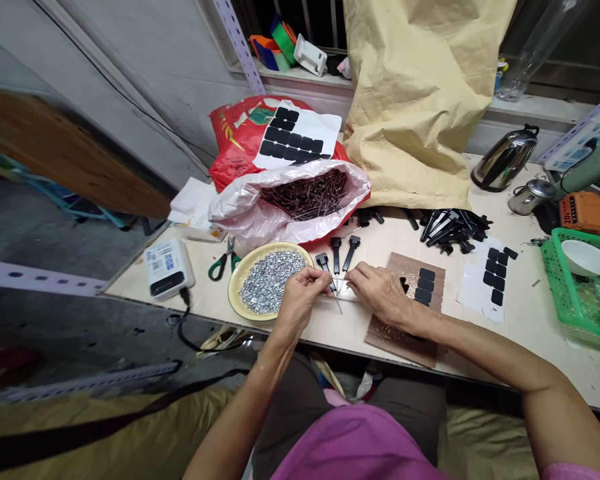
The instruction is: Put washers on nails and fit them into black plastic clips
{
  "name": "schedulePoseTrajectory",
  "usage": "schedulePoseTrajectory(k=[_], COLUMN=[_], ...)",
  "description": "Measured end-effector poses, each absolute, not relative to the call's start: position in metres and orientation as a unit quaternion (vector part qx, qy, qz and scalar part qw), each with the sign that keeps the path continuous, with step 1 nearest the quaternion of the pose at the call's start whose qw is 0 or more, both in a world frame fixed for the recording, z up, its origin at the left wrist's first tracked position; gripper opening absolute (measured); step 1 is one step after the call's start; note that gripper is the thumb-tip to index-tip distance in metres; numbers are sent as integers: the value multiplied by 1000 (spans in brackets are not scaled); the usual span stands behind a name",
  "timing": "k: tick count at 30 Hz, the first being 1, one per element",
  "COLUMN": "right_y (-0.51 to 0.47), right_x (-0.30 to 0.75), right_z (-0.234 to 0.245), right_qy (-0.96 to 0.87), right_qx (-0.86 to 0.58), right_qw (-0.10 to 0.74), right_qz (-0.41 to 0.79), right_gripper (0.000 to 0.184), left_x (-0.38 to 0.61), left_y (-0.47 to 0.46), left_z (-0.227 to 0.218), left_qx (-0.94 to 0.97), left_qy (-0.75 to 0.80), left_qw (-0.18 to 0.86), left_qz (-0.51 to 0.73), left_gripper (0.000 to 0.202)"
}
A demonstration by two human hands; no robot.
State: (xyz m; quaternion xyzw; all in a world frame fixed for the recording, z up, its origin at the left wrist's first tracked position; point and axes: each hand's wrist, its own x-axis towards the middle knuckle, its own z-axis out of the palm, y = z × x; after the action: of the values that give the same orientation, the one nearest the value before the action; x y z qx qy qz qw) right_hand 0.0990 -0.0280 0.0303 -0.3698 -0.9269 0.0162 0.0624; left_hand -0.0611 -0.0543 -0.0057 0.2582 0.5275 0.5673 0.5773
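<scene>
My left hand [303, 293] is closed in a pinch on a thin metal nail [337, 301] that points down toward the table edge. My right hand [377, 290] rests on the table with fingers curled, its fingertips meeting the left hand's over a small black part [333, 285]; what it grips is hidden. A yellow plate [237, 288] heaped with small silver washers sits just left of my left hand. Three black plastic pieces [336, 252] lie in a row just beyond my hands. An open plastic bag of dark nails [305, 193] lies behind them.
A brown board [395, 333] with black pads lies under my right wrist. Green-handled pliers [223, 262] and a white charger [167, 268] are at left. A pile of black parts [450, 228], a kettle [505, 159], a green basket [563, 293] and a large paper sack [415, 107] stand right and behind.
</scene>
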Motion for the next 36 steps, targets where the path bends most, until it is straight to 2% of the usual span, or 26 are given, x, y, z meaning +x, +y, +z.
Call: schedulePoseTrajectory(k=[3, 5, 10, 13, 17, 23, 25, 29, 33, 36], right_y=[-29, -29, -25, -23, -26, -32, -35, -40, -43, -43], right_x=[99, 97, 95, 101, 110, 117, 119, 139, 192, 236], right_z=[29, 29, 31, 33, 32, 27, 27, 31, 33, 26], right_qy=[-941, -930, -812, -779, -778, -807, -832, -883, -865, -830], right_qx=[-328, -359, -482, -483, -486, -475, -450, -414, -481, -540], right_qw=[69, 71, 54, 83, 126, 154, 160, 148, 142, 141], right_qz=[-49, -12, 325, 392, 378, 314, 282, 163, 25, 17], right_gripper=[28, 28, 30, 26, 20, 12, 8, 15, 19, 22], left_x=[-59, -58, -60, -59, -53, -50, -50, -42, -22, -3], left_y=[-55, -56, -57, -57, -56, -56, -56, -58, -57, -55], left_z=[-7, -8, -3, 1, 5, 1, -1, -9, -26, -43], left_qx=[270, 287, 328, 309, 259, 292, 309, 369, 527, 672], left_qy=[528, 534, 530, 510, 476, 498, 506, 520, 529, 509], left_qw=[580, 564, 552, 595, 640, 625, 617, 601, 500, 382], left_qz=[559, 560, 553, 539, 544, 526, 518, 481, 439, 379], left_gripper=[27, 27, 27, 31, 39, 38, 38, 44, 54, 53])
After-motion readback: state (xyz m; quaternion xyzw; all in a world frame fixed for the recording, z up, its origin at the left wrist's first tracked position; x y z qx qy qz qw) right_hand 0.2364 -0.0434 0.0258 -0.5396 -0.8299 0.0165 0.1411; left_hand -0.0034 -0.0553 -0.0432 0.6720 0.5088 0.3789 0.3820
